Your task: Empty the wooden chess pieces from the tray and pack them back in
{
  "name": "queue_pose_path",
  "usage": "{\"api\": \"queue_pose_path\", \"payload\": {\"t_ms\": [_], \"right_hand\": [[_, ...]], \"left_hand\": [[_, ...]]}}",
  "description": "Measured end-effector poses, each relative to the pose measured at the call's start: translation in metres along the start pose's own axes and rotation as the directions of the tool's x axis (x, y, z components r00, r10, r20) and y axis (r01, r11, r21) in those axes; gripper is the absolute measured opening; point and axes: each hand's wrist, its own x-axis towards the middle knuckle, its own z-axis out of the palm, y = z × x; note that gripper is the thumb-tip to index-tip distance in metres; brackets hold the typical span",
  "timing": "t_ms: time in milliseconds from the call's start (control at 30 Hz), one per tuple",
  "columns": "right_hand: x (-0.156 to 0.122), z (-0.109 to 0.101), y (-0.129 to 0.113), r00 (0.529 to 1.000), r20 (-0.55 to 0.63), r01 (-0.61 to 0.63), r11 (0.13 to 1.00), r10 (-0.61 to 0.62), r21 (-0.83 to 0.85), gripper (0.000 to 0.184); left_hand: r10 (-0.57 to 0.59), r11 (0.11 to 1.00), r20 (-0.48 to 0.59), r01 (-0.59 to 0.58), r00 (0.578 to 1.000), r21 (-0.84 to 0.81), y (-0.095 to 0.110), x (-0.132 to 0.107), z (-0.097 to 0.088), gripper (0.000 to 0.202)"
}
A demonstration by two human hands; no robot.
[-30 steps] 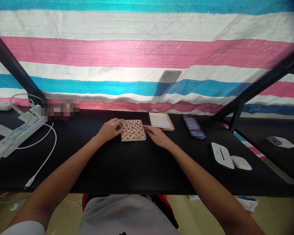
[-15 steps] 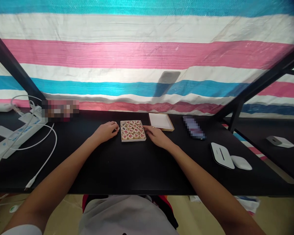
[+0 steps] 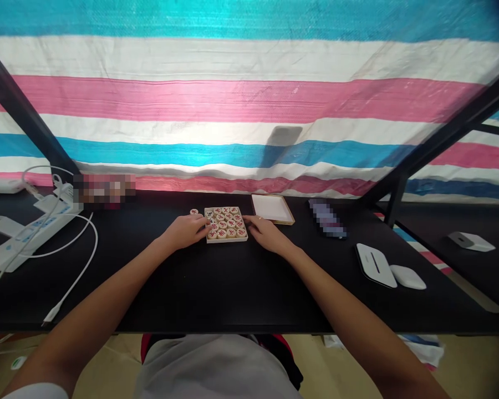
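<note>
Desk [image 3: 241,299] with box [image 3: 227,240] of round pieces [image 3: 222,225]

Sheet [image 3: 233,100], striped blue, white and pink, behind the desk, with dark slanting bars [image 3: 434,136] at either side

Desk, black, flat

Power strip [image 3: 27,237], white, at far left, with white cables [image 3: 82,277]

Left hand [image 3: 186,231], at the box's left edge; fingers bent toward the pieces; cannot tell whether they are closed on one

Right hand [image 3: 268,233], at the box's right edge; thumb and forefinger slightly apart; contact with the box unclear

Box, pale, shallow, flat on the desk between the two hands

Lid [image 3: 272,208], white inside, flat on the desk behind the right hand

Slab [image 3: 375,265], white, at right, with a dark slot

Dark flat item [image 3: 327,219], face pixelated, between lid and slab

Case [image 3: 408,276], white, rounded, just beside the slab

Pieces, pale, set close together in the box, mostly marked in red, one at back left marked dark

Loose piece [image 3: 194,211], red-marked, on the desk just beyond the left fingers, outside the box
</note>
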Motion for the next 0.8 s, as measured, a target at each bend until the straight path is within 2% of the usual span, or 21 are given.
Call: {"api": "queue_pose_path", "payload": {"t_ms": [67, 300, 533, 667, 800], "right_hand": [[0.0, 0.0, 0.0, 1.0, 0.005, -0.001, 1.0, 0.001, -0.001, 0.044], [0.0, -0.001, 0.0, 0.999, 0.019, -0.027, 1.0, 0.027, 0.009, 0.043], [-0.001, -0.001, 0.0, 0.999, 0.026, -0.02, 1.0, 0.02, 0.007, 0.043], [-0.001, -0.001, -0.001, 0.999, 0.035, -0.021, 1.0, 0.021, 0.013, 0.043], [-0.001, -0.001, 0.0, 0.999, 0.031, -0.015, 1.0, 0.015, 0.021, 0.043]], "left_hand": [[0.0, 0.998, 0.056, 0.004, 0.998, -0.056, 0.004, -0.001, 0.0, 0.038], [-0.181, 0.947, 0.128, 0.208, 0.975, -0.243, 0.01, 0.003, 0.006, 0.048], [-0.333, 0.81, 0.129, 0.353, 0.934, -0.468, 0.009, 0.009, 0.013, 0.039], [-0.395, 0.764, 0.133, 0.406, 0.909, -0.502, 0.009, 0.013, 0.016, 0.035], [-0.415, 0.759, 0.118, 0.415, 0.902, -0.501, 0.011, 0.014, 0.017, 0.035]]}}
